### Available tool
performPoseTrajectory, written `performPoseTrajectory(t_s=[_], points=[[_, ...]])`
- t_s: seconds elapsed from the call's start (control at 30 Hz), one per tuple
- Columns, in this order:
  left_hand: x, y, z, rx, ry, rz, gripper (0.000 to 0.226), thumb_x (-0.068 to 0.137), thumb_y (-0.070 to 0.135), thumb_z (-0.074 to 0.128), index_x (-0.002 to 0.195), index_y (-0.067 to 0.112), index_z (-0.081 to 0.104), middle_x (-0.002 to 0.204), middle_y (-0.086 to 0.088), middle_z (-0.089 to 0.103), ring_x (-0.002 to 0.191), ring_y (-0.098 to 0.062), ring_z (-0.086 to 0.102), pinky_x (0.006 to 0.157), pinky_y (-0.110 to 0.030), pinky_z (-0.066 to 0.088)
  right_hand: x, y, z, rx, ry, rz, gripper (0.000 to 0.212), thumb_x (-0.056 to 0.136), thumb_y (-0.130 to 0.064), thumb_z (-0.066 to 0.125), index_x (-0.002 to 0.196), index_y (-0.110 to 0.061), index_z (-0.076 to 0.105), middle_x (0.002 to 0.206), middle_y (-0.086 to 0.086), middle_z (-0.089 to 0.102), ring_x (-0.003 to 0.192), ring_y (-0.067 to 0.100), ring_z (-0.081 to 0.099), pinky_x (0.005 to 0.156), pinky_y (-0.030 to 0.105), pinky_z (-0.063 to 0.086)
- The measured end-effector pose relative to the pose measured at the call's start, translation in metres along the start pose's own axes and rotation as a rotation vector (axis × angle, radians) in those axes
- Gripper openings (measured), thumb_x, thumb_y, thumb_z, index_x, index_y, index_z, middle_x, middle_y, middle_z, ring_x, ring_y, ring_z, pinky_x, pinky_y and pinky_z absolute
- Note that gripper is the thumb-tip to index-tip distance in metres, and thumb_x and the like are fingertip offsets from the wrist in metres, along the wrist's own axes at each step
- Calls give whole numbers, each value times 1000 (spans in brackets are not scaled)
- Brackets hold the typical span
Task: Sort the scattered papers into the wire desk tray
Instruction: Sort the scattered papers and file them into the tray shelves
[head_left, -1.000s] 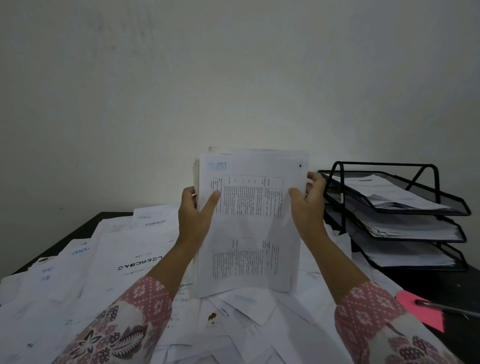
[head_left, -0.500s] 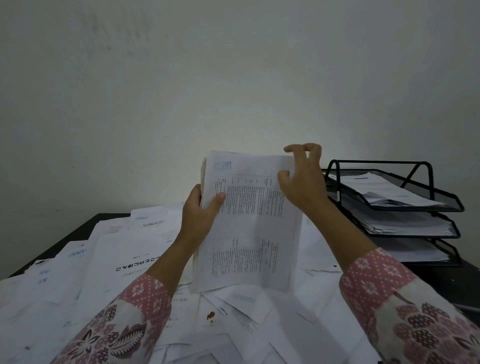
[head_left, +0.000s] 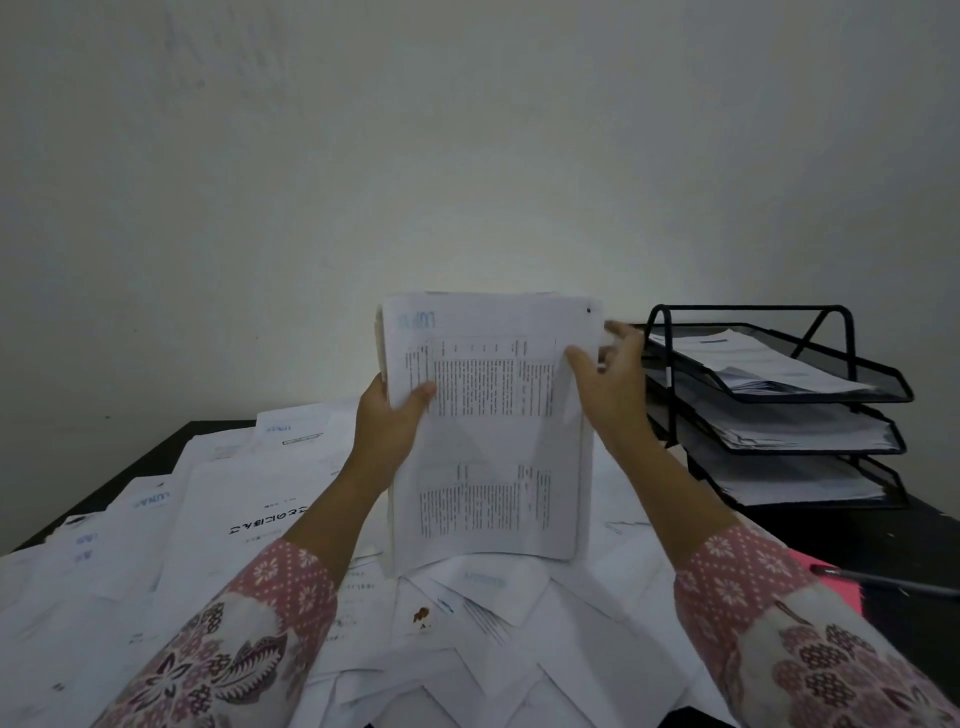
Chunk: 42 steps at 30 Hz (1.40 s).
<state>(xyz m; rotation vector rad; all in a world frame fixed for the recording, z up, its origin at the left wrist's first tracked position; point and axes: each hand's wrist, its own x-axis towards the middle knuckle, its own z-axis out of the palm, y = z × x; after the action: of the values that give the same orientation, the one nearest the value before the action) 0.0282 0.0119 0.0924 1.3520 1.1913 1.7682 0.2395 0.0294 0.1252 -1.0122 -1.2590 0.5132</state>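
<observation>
Pale, bare wall rose behind a dark counter (head_left: 883, 535) strewn with loose papers (head_left: 218, 499). At the counter's right edge stood a black wire desk tray (head_left: 878, 384) of three tiers, each tier already carrying a pile of sheets. Between the hands, upright with its lower edge on the scattered sheets, stood a stack of printed pages (head_left: 493, 431). The left hand (head_left: 389, 421) gripped the stack's left edge, thumb over the front page. The right hand (head_left: 613, 379) met its upper right edge, thumb on the front and fingers partly behind; that edge was blurred.
</observation>
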Motion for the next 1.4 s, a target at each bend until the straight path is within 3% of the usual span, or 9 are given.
performPoseTrajectory(t_s=[0.17, 0.4, 0.5, 0.57, 0.7, 0.83, 1.0, 1.17, 1.4], points=[[-6, 1, 3, -32, -27, -25, 26, 87, 23, 65, 111, 19, 55, 99, 5, 64, 85, -9, 64, 64, -20, 53, -21, 26, -1, 6, -128, 162, 24, 91, -11, 54, 114, -11, 46, 94, -5, 54, 77, 3, 52, 58, 15, 42], [-18, -18, 5, 164, -67, -148, 40, 90, 24, 60, 127, 10, 50, 122, -13, 59, 98, -25, 57, 81, -36, 47, -32, 35, -1, -73, -211, 218, 25, 95, -7, 43, 119, -3, 38, 102, 5, 52, 92, 21, 53, 69, 26, 47], [-18, -8, 17, 191, -32, -111, 44, 92, 22, 58, 133, 8, 48, 130, -13, 55, 113, -30, 55, 83, -33, 43, -28, 29, -10, -101, -153, 196, 25, 94, -8, 44, 117, 1, 42, 110, 17, 56, 100, 32, 57, 77, 36, 50], [-16, -1, 25, 186, -50, -97, 45, 92, 21, 58, 134, 9, 47, 130, -13, 55, 111, -28, 55, 83, -32, 44, -18, 23, -22, -34, -85, 151, 20, 93, -14, 50, 111, -7, 45, 103, 11, 58, 87, 21, 59, 69, 28, 48], [-13, 7, 42, 155, -169, -134, 48, 88, 22, 62, 133, 12, 47, 124, -9, 56, 99, -22, 53, 85, -38, 47, 2, 18, -52, 4, -9, 159, 21, 94, -22, 54, 112, -11, 51, 92, -1, 57, 80, 12, 54, 62, 20, 43], [-17, -5, 64, 92, -278, -278, 51, 86, 17, 66, 132, 8, 48, 119, -6, 57, 105, -26, 55, 93, -41, 46, 2, 34, -81, 31, -46, 347, 32, 90, -24, 60, 118, -12, 50, 103, 3, 60, 90, 20, 59, 66, 27, 49], [-26, -35, 83, 112, -429, -463, 48, 86, 10, 65, 131, 4, 50, 129, -16, 56, 113, -34, 55, 99, -49, 44, -9, 69, -113, 17, -111, 599, 29, 92, -13, 58, 119, -3, 57, 117, 14, 63, 101, 30, 60, 89, 37, 48], [-34, -57, 98, 174, -573, -546, 47, 88, 2, 59, 134, 5, 48, 131, -16, 55, 116, -35, 54, 102, -53, 41, -22, 97, -139, -22, -127, 739, 29, 91, -6, 54, 119, 0, 55, 115, 19, 63, 100, 34, 61, 86, 42, 51], [-48, -71, 111, 185, -896, -717, 39, 89, -3, 55, 126, 8, 51, 121, -14, 62, 102, -28, 63, 83, -38, 55, -33, 121, -162, -57, -86, 775, 30, 90, 2, 53, 120, 0, 56, 118, 18, 62, 97, 30, 60, 86, 39, 49]])
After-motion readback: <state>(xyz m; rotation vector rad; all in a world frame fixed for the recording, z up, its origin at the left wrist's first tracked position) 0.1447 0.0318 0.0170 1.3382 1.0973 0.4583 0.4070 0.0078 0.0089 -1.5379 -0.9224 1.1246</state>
